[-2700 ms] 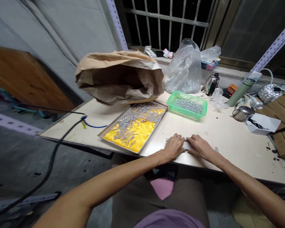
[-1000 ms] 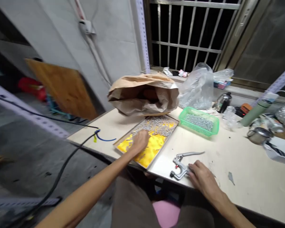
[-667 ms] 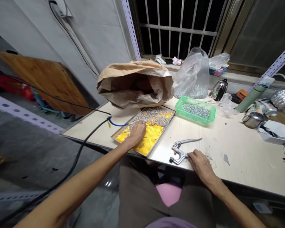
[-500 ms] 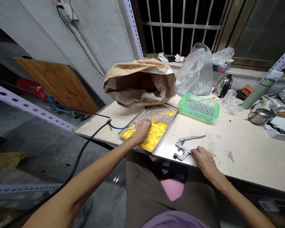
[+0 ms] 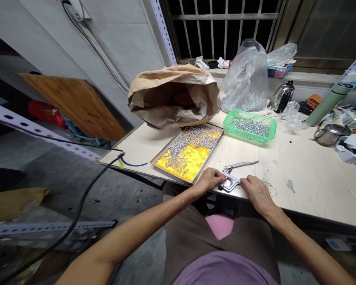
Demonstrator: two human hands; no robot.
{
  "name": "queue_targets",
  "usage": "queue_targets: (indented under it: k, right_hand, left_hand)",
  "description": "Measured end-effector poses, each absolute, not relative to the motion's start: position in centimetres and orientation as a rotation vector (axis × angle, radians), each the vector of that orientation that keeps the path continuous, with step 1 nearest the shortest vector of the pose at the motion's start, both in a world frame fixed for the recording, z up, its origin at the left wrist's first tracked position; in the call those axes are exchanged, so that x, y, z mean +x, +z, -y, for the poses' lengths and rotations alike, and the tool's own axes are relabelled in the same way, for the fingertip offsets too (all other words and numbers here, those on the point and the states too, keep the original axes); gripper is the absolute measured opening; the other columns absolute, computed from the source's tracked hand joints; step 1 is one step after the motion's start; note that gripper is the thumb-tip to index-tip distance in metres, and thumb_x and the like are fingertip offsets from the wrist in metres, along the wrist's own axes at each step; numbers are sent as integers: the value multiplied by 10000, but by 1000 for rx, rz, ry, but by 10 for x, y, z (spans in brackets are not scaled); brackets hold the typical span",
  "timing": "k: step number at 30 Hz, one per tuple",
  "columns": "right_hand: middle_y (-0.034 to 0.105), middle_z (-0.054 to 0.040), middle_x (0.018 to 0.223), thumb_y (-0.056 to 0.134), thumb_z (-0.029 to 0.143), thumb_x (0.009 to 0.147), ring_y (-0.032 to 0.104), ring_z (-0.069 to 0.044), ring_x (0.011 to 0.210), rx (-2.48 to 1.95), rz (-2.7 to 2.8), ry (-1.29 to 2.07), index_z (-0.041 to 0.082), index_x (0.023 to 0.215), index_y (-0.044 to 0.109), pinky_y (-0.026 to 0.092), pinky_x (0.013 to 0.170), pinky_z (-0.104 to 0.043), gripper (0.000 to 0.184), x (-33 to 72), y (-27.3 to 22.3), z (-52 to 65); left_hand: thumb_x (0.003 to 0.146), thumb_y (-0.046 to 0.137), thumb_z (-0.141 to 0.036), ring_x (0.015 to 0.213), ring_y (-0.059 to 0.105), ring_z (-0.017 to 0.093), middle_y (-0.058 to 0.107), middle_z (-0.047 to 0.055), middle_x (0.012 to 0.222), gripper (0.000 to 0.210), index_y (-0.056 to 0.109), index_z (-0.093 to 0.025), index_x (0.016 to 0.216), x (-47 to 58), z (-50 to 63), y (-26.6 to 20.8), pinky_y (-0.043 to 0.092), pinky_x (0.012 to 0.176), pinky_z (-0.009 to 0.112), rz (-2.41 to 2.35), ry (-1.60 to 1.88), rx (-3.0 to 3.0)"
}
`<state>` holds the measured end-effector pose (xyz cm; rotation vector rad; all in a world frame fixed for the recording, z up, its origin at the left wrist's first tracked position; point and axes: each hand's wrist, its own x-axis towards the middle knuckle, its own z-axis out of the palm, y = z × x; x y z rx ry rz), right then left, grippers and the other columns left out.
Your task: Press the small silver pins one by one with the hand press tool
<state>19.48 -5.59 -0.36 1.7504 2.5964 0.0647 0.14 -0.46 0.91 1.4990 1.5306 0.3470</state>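
My left hand point(image 5: 210, 179) is closed in a pinch at the jaw end of silver hand-press pliers point(image 5: 233, 183); whatever lies between its fingertips is hidden. The pliers lie near the table's front edge, with a C-shaped jaw, a spring and one long handle pointing away to the right. Fingers of my right hand point(image 5: 256, 192) are closed around the end of the other handle. Left of the pliers sits a shallow tray point(image 5: 192, 183) with a yellow bottom, where many small silver metal pins point(image 5: 178, 150) are heaped toward the far side and scattered nearer.
Behind the tray an open brown paper bag point(image 5: 172, 99) lies on its side. A green plastic basket point(image 5: 249, 137) holds more small metal pieces, with a clear plastic bag point(image 5: 245, 79) behind it. A steel cup point(image 5: 329, 135) stands at right; a black cable point(image 5: 86, 202) hangs at left.
My left hand has left the pins in the tray and moved right to the pliers' jaw. More pins lie on the tray's near left. My right hand stays at the handle.
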Motion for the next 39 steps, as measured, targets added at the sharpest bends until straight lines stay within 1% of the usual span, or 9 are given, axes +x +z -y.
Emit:
queue_targets:
  k: [9,17,24,28,29,32,34,36,39]
  right_hand:
    - [559,-43,815,471,127,906,483,-165,727,1764,-2600,84,203,941,615,289,617,-293,166,195,-7,56]
    - [559,-49,818,462,100,893,484,-167,727,1758,-2617,89,197,918,605,294,624,-294,175,195,-11,56]
    - [564,-66,827,432,85,883,511,-179,750,1732,-2587,7,189,945,607,341,646,-297,213,192,-2,60]
    - [585,-82,953,483,223,892,538,-192,832,1713,-2666,-132,210,1002,603,404,704,-302,163,202,0,51]
    - [580,-100,1057,535,289,870,542,-213,910,1696,-2699,-152,215,1068,590,421,748,-323,218,206,0,45]
    - [409,-175,1389,681,488,728,434,-329,1195,1632,-2713,-172,215,1320,446,409,897,-449,692,219,4,24]
    - [321,-200,1462,698,590,657,330,-376,1299,1568,-2650,-234,190,1401,354,371,955,-497,912,226,6,9]
    - [336,-215,1455,701,633,619,301,-385,1322,1504,-2590,-303,149,1416,332,350,983,-498,1003,229,9,-2]
    - [439,-222,1372,726,620,586,400,-375,1242,1480,-2586,-284,116,1388,369,376,949,-478,1012,228,11,-8]
  left_hand:
    - [663,652,-289,471,374,73,490,-48,459,176,682,-120,619,0,0,11,257,496,218,-1556,210,1507]
    - [646,637,-315,382,265,59,328,-70,344,328,453,-163,420,1,-4,16,177,434,238,-1439,65,1496]
    - [678,569,-239,354,262,61,312,-67,337,314,409,-176,415,1,4,12,169,411,236,-1451,54,1437]
    - [683,557,-222,346,273,60,325,-65,343,301,413,-176,422,0,5,10,175,402,231,-1445,63,1423]
    - [685,557,-222,345,271,59,323,-65,343,305,411,-176,422,-1,5,11,174,402,230,-1441,61,1430]
    - [697,555,-233,339,278,61,324,-64,338,314,413,-176,423,-1,6,14,183,403,229,-1435,52,1452]
    - [700,560,-248,333,296,65,335,-62,333,311,429,-175,428,-1,6,15,193,403,227,-1448,43,1454]
    - [703,564,-253,329,306,66,342,-62,329,308,442,-174,431,-1,7,16,198,401,223,-1456,43,1450]
    - [714,559,-234,328,295,63,339,-62,324,324,431,-174,422,0,7,15,195,396,221,-1457,51,1448]
